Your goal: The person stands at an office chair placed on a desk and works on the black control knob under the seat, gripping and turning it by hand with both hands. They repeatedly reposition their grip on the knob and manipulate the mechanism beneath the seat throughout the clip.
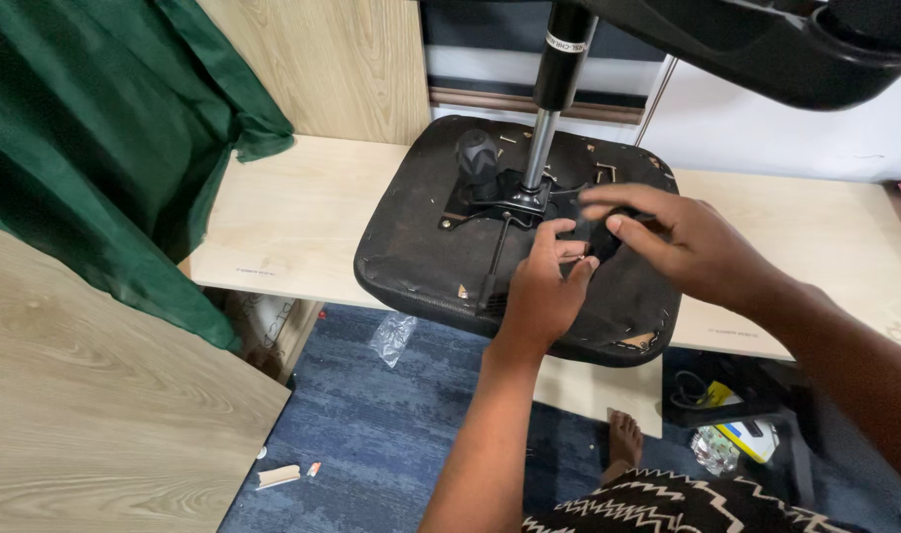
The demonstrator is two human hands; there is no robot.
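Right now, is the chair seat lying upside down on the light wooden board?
Yes, the chair seat lies underside up on the wooden board, its metal column pointing upward while both hands work at the mechanism.

Furniture assembly spot, home or small office: wood-laminate panels [105,395], blue carpet [391,434], upturned chair seat [421,247].

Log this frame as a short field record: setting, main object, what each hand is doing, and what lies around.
setting: pale wooden bench above blue carpet
main object: upturned black chair seat, metal gas column pointing up
left hand: on the seat underside, fingers at a small black part
right hand: pinching the same part from above
grip: cannot tell who holds it
nearby: green cloth, black knob lever, plastic bag, bare foot
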